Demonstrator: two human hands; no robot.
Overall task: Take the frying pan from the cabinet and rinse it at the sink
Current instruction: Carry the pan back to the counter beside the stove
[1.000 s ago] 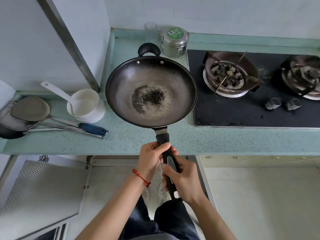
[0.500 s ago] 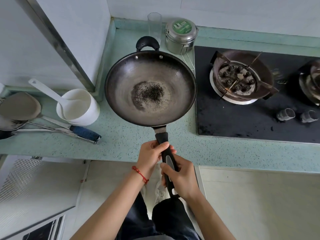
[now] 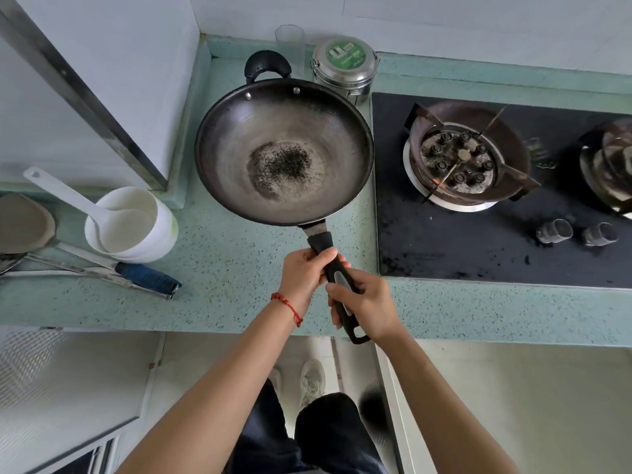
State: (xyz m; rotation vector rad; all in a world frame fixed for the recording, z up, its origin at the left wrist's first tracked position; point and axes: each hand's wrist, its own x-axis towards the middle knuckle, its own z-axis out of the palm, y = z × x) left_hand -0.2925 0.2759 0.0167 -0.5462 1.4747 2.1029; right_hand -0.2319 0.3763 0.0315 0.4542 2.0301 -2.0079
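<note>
1. Your left hand (image 3: 304, 273) and right hand (image 3: 364, 302) have fingers wrapped round the frying pan (image 3: 284, 152) handle, held above the table (image 3: 222, 261).
2. The pan is out of the cabinet; no sink shows, so rinsing remains.

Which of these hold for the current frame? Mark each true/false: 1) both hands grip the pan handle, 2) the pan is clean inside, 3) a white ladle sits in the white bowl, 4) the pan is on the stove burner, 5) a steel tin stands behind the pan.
1) Both the left hand and right hand grip the handle of the pan. True.
2) The pan is clean inside. False: dark specks cover its middle.
3) A white ladle sits in the white bowl. True.
4) The pan is on the burner. False: it is over the counter, left of the stove.
5) A steel tin stands behind the pan. True.
</note>
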